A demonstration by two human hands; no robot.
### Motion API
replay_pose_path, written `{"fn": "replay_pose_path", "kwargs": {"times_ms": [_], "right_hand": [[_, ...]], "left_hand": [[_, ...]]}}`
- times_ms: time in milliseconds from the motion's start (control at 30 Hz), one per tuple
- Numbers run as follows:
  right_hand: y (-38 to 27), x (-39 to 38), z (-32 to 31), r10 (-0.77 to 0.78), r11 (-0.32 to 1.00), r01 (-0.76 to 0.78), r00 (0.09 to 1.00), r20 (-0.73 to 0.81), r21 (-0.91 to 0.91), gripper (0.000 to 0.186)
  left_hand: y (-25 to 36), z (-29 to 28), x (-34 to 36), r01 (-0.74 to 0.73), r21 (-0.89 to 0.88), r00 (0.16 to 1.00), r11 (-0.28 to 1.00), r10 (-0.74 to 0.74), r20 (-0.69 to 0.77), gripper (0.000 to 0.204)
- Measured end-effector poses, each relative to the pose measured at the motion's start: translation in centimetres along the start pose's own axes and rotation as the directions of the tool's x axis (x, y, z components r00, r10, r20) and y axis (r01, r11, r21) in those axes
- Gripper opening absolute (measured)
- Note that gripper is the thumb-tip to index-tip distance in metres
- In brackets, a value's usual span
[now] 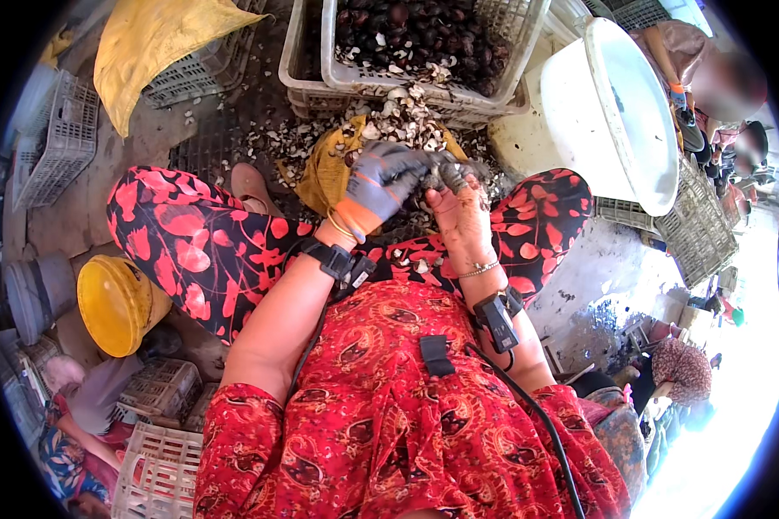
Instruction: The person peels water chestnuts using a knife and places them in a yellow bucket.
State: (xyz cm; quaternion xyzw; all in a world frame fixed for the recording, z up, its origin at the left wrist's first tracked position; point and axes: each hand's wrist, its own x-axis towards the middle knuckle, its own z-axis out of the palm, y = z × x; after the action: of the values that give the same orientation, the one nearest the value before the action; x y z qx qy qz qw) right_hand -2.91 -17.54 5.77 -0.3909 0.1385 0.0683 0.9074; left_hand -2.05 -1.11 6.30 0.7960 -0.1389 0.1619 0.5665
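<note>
My left hand (pixel 379 183), in a grey glove with an orange cuff, is closed, its fingers curled toward my right hand. Facing it, my right hand (pixel 460 212) is turned partly palm up, its fingers dark with dirt and bent inward. The two hands meet above my lap, and whatever they hold between them is hidden. Just beyond them lies a heap of white peelings (pixel 402 121), partly on a yellow cloth or sack (pixel 327 169). Behind that, a pale plastic crate (pixel 521 52) holds many dark brown, round things (pixel 424 39) resembling water chestnuts.
A large white tub (pixel 580 112) stands at the right beside stacked crates (pixel 697 221). On the left are a yellow bucket (pixel 117 307), a grey crate (pixel 61 143) and a yellow sack (pixel 160 43) over crates. Other people sit at the lower left and along the right.
</note>
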Motion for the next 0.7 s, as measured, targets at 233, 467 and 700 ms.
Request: {"fn": "replay_pose_path", "kwargs": {"times_ms": [233, 467, 700], "right_hand": [[-0.5, 0.5, 0.9, 0.267, 0.854, -0.309, 0.951, 0.156, 0.418, 0.024], [-0.3, 0.6, 1.0, 0.333, 0.779, -0.407, 0.913, 0.236, 0.477, 0.021], [-1.3, 1.0, 0.4, 0.319, 0.88, -0.344, 0.939, 0.129, 0.327, 0.022]], "left_hand": [[0.8, 0.1, 0.5, -0.137, 0.055, 0.991, 0.989, 0.136, 0.009, 0.02], [-1.5, 0.7, -0.3, 0.364, -0.435, 0.918, 0.824, -0.396, 0.02, 0.023], [-3.1, 0.4, -0.5, 0.588, -0.6, 0.771, 0.543, -0.601, 0.211, 0.023]]}}
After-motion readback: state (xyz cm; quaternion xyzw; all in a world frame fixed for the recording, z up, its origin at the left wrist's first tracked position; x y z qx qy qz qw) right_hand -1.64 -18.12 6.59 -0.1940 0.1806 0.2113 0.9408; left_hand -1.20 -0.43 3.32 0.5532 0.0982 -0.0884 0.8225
